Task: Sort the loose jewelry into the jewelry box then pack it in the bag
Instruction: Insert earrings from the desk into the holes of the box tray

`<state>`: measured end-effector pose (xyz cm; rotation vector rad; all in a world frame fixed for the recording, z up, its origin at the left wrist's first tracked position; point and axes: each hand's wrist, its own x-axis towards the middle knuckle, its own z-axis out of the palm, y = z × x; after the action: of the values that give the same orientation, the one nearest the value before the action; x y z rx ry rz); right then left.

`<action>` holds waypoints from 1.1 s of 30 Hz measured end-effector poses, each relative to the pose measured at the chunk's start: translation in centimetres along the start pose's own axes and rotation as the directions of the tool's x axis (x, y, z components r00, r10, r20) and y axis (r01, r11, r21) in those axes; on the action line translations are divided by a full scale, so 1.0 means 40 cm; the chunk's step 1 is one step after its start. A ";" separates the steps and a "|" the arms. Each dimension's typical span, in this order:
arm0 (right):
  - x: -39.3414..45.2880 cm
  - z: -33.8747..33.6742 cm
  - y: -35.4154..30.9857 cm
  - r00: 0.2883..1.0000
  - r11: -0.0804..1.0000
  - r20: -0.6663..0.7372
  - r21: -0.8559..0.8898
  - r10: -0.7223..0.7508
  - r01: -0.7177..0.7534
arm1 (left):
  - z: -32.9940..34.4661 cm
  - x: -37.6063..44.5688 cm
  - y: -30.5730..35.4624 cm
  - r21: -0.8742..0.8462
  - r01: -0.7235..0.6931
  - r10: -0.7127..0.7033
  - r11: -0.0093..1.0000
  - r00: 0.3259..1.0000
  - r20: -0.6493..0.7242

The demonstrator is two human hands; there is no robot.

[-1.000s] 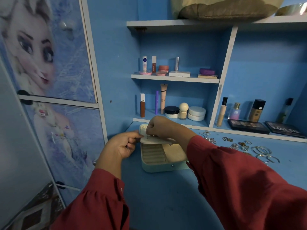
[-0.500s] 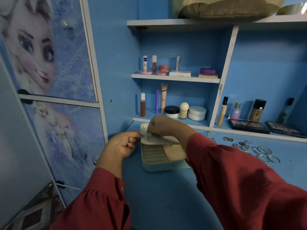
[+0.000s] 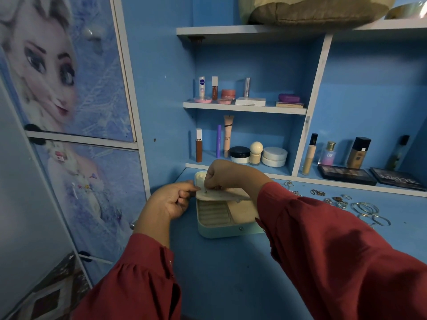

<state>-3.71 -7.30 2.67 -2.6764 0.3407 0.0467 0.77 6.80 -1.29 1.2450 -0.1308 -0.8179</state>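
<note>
Over the open jewelry box [image 3: 221, 227], both hands' fingers [image 3: 184, 192] pinch its pale insert panel [image 3: 221, 194].

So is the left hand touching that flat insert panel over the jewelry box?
Touching. The head view shows the left hand pinching the panel's left edge above the jewelry box.

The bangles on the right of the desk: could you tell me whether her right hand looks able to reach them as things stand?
Probably yes. The bangles lie in the open on the desk, nothing over them, though the right hand is now busy at the jewelry box.
</note>
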 end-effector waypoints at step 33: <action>0.000 -0.010 -0.001 0.997 0.996 0.059 -0.067 -0.053 0.057 | 0.003 0.002 -0.002 0.003 -0.031 0.030 1.000 0.999 0.036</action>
<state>-3.73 -7.44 3.05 -2.7443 0.2521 0.1197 0.73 6.65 -1.35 1.2296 -0.1798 -0.8140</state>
